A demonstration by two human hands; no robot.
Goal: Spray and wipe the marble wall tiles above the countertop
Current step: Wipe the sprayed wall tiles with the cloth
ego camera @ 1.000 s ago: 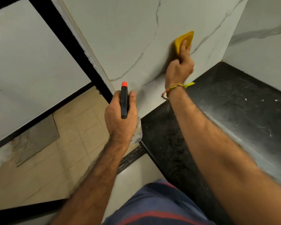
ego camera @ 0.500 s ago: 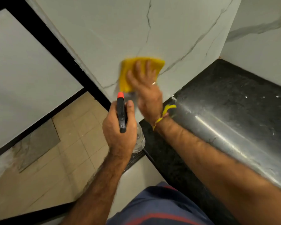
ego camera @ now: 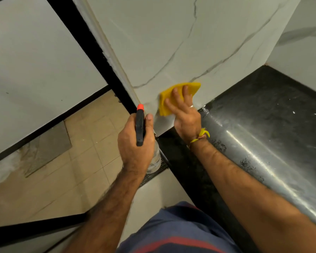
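Since half a second ago, my right hand (ego camera: 185, 114) has carried the cloth (ego camera: 179, 96) rightward and down the wall (ego camera: 171, 42), so it now sits low on the tile, just above the near end of the counter (ego camera: 263, 110) rather than up beside the sprayer's nozzle. A second back it was higher still, farther right along the wall.

I see the right hand's fingers laid straight and slightly spread over the yellow cloth, pressing it flat against the marble; the cloth's edges show beyond the fingertips at the top and left. A ring glints on one finger, and a yellow thread band (ego camera: 202, 136) circles the wrist.

My left hand (ego camera: 135, 143) grips the spray bottle (ego camera: 140, 127), fingers curled round its neck, thumb lying along the right side of the black head. The orange nozzle tip points up toward the wall's outer edge. The bottle's clear body shows just below the hand. This hand has hardly shifted.

Grey veins run across the white wall. The counter is dark stone, wet and shiny along its front edge, with pale specks farther back. Off to the left, beige floor tiles (ego camera: 91, 143) lie below, crossed by a black frame (ego camera: 91, 52).
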